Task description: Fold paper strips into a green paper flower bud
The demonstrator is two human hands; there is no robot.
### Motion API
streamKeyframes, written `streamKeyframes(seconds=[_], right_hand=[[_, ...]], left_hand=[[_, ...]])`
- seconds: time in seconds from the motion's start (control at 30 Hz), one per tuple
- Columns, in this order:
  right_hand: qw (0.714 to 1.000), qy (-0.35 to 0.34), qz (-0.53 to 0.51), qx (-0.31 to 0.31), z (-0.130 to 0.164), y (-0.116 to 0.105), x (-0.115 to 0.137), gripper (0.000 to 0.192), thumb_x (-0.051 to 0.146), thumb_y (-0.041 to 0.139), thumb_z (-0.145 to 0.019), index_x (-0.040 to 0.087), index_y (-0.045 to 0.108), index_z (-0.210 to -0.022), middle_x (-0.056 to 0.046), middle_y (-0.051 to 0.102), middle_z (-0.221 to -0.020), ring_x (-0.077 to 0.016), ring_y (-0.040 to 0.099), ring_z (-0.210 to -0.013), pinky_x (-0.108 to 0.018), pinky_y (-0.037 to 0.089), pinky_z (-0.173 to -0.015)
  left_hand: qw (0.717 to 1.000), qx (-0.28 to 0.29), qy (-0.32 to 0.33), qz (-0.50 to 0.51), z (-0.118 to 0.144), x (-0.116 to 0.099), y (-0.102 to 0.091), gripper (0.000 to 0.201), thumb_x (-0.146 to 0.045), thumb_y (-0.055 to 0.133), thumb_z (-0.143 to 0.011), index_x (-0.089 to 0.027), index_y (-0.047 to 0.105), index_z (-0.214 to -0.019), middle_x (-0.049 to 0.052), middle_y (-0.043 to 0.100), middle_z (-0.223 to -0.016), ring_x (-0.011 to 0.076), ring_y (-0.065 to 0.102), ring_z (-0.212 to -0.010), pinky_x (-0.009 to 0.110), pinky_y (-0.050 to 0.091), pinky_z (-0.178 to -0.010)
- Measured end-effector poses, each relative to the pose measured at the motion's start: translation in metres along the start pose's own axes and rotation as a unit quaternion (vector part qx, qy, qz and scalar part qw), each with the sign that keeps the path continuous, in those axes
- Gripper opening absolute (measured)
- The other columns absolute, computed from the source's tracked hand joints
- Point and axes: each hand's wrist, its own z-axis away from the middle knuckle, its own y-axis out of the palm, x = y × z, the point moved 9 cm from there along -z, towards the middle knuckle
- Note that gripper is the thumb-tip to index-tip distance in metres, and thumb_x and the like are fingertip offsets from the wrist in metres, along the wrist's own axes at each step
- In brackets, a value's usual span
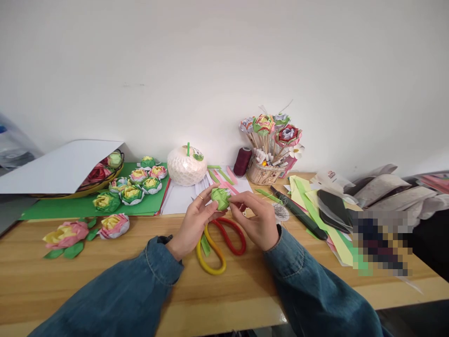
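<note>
A wooden table (224, 304) fills most of the foreground and bears scissors (243, 239) with one yellow and one red handle, pointing away from the person. Beyond them to the left lies a green card sheet (70, 211) with a cluster of layered paper flowers (132, 193); beyond them to the right stands a decorated pot (263, 174) of stemmed paper blooms. A white, net-patterned ball (185, 166) sits past the scissors, slightly left, and a dark red thread spool (242, 161) past them, slightly right. Smallest among these is the green paper flower (220, 200), held up just over the far end of the scissors' handles. Shaping it well probably calls for a light, steady hold at the base, easing one petal at a time rather than tugging, since thin paper could tear or crush. The left hand (191, 224) is half curled, thumb in front and fingers behind, gripping the flower from its left side. The right hand (257, 217) meets its right edge in a narrow thumb-and-forefinger pinch, though which petal it grips is too small to tell. Both forearms angle inward from either side of the scissors.
</note>
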Motion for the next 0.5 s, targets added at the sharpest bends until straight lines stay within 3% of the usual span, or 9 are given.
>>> streamKeyframes(seconds=[0.13,0.3,0.5], right_hand=[[0.984,0.118,-0.132,0.023,-0.002,0.005,-0.018,0.010,0.021,0.056,-0.075,0.016,0.063,-0.081,-0.003,0.063,-0.071,-0.0118,0.056,-0.063,-0.024,0.047,-0.059],[0.914,0.264,-0.304,0.056,0.004,0.020,-0.038,0.016,0.030,0.063,-0.070,0.015,0.066,-0.072,0.000,0.061,-0.058,-0.0090,0.053,-0.053,-0.021,0.045,-0.051],[0.867,0.321,-0.367,0.102,0.010,0.031,-0.049,0.019,0.032,0.069,-0.064,0.014,0.066,-0.068,0.001,0.062,-0.057,-0.0078,0.054,-0.052,-0.020,0.045,-0.052]], left_hand=[[1.000,-0.003,-0.006,0.023,-0.001,0.000,-0.001,0.034,-0.021,0.061,-0.074,-0.024,0.056,-0.107,0.002,0.058,-0.109,0.0141,0.059,-0.090,0.026,0.049,-0.077],[1.000,0.000,-0.001,0.023,-0.001,-0.002,0.000,0.032,-0.020,0.061,-0.073,-0.025,0.057,-0.105,0.002,0.058,-0.109,0.0145,0.059,-0.090,0.028,0.049,-0.079],[1.000,0.009,0.004,0.011,-0.001,-0.003,0.001,0.033,-0.021,0.061,-0.073,-0.025,0.057,-0.106,0.002,0.058,-0.110,0.0156,0.058,-0.091,0.028,0.049,-0.077]])
